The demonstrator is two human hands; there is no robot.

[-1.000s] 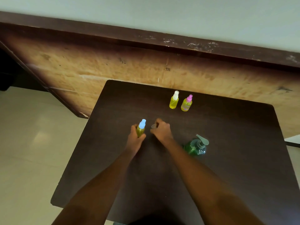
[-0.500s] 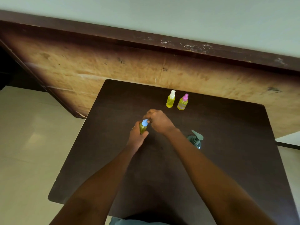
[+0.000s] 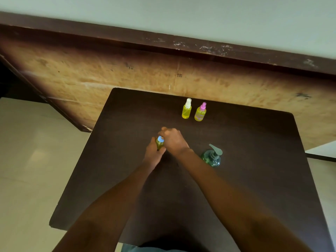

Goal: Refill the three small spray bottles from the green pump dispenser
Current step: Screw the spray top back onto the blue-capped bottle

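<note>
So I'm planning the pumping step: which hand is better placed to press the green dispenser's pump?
Right, probably. The left hand grips the blue-capped bottle, steadying it, and lies farther away. The right hand holds only that bottle's cap, and the green pump dispenser stands just beside its forearm.

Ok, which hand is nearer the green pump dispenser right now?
Right. The right hand, atop the blue-capped bottle, sits left of the dispenser; the left hand grips that bottle farther left.
</note>
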